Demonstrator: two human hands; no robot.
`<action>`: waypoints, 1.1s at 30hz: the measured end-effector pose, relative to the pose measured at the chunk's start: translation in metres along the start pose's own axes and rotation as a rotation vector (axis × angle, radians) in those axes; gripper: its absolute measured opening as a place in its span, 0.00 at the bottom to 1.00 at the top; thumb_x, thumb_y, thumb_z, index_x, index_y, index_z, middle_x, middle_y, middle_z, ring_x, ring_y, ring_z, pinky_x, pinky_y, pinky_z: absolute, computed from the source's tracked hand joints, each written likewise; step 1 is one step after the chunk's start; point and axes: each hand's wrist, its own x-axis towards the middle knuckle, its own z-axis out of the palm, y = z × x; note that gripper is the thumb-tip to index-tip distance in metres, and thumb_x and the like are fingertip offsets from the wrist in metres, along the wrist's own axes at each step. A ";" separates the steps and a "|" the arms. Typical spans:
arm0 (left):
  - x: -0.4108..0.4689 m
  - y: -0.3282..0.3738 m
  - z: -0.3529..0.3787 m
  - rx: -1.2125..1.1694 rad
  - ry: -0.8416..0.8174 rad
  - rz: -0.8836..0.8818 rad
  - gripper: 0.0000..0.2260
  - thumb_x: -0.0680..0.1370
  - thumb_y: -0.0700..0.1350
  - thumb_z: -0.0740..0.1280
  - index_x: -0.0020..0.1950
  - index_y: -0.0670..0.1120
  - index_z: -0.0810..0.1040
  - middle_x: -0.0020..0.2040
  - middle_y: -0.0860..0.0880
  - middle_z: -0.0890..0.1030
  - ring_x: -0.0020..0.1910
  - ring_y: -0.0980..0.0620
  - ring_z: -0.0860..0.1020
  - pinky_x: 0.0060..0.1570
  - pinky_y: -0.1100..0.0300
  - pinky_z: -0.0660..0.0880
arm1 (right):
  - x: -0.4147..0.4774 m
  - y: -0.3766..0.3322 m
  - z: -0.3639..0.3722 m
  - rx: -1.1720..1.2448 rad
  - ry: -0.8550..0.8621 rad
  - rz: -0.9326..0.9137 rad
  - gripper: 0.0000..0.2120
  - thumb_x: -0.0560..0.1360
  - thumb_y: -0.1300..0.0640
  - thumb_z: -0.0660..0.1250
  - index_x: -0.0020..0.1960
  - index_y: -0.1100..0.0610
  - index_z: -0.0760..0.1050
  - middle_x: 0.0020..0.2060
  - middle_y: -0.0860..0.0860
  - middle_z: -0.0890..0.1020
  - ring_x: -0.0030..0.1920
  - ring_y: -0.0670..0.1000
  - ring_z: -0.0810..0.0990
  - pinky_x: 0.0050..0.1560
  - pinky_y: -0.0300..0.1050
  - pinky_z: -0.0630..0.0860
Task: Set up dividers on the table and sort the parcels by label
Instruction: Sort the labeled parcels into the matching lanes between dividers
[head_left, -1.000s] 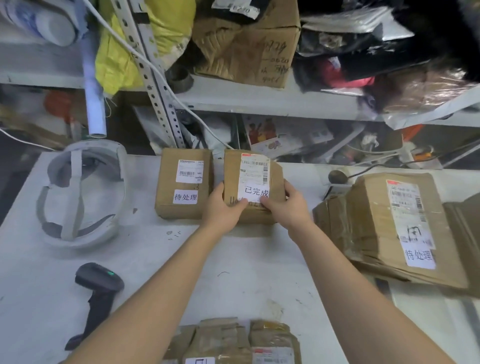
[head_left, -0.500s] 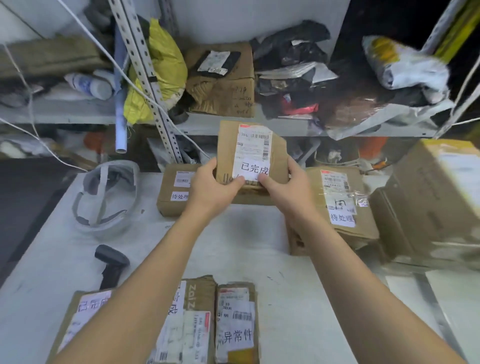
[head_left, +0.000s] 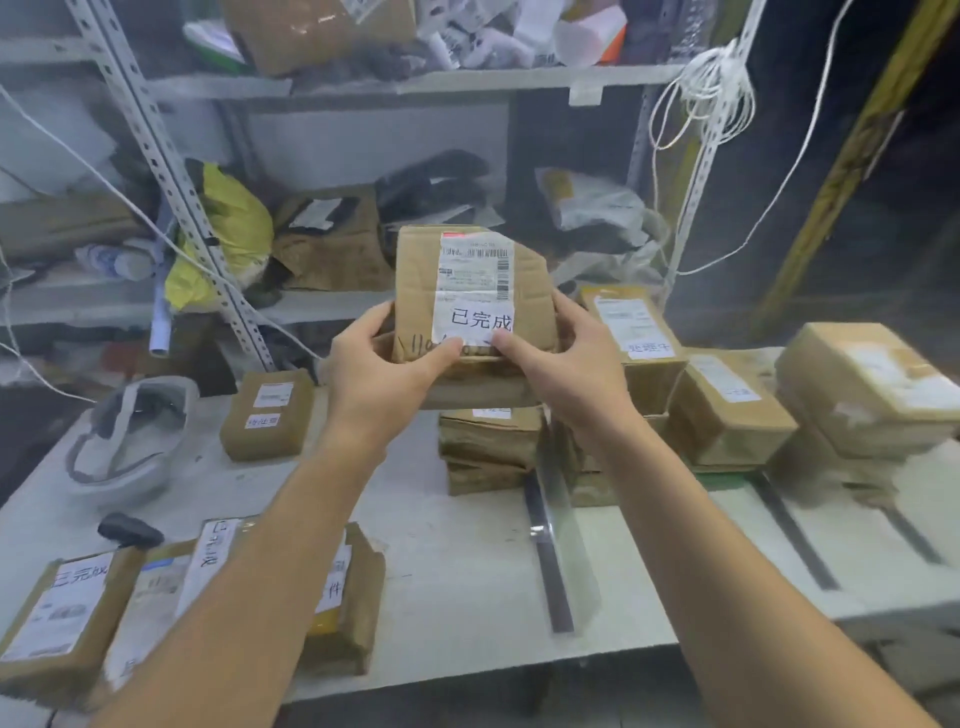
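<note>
A brown cardboard parcel (head_left: 421, 280) with a white shipping label and a handwritten tag is held up above the table, tilted toward me. My left hand (head_left: 374, 364) grips its lower left side and my right hand (head_left: 566, 364) its lower right, thumbs on the front face. Directly below it a stack of brown parcels (head_left: 488, 447) rests on the white table (head_left: 467, 561). A clear divider strip (head_left: 550, 540) stands upright on the table to the right of that stack. A second divider (head_left: 800, 535) lies further right.
One tagged parcel (head_left: 267, 413) sits at the back left. Several tagged parcels (head_left: 72, 613) lie along the front left edge. More boxes (head_left: 727, 410) crowd the right side. A white headband device (head_left: 130, 441), a black scanner (head_left: 130, 529) and cluttered metal shelves (head_left: 311, 301) surround the table.
Both hands have lifted the parcel off the table and carried it up and to the right, over the middle stack. The view has swung right, bringing the dividers into sight.
</note>
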 end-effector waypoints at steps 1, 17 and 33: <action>-0.005 0.009 0.012 -0.010 -0.008 0.008 0.26 0.67 0.51 0.80 0.63 0.52 0.79 0.53 0.57 0.84 0.52 0.58 0.83 0.50 0.54 0.82 | -0.003 0.001 -0.016 0.011 0.016 -0.007 0.28 0.63 0.35 0.73 0.62 0.34 0.75 0.50 0.35 0.84 0.53 0.42 0.83 0.54 0.54 0.81; 0.005 0.068 0.220 -0.115 -0.179 0.070 0.32 0.61 0.66 0.78 0.62 0.59 0.76 0.55 0.61 0.82 0.52 0.62 0.81 0.52 0.54 0.81 | 0.026 0.053 -0.214 0.036 0.254 0.058 0.20 0.69 0.44 0.76 0.61 0.40 0.79 0.50 0.38 0.85 0.52 0.44 0.84 0.53 0.53 0.82; 0.044 0.010 0.419 0.001 -0.257 -0.146 0.39 0.61 0.68 0.74 0.69 0.58 0.72 0.59 0.61 0.81 0.57 0.60 0.79 0.54 0.51 0.81 | 0.132 0.189 -0.315 -0.008 0.166 0.352 0.24 0.72 0.49 0.77 0.66 0.49 0.77 0.52 0.41 0.83 0.54 0.44 0.83 0.41 0.34 0.78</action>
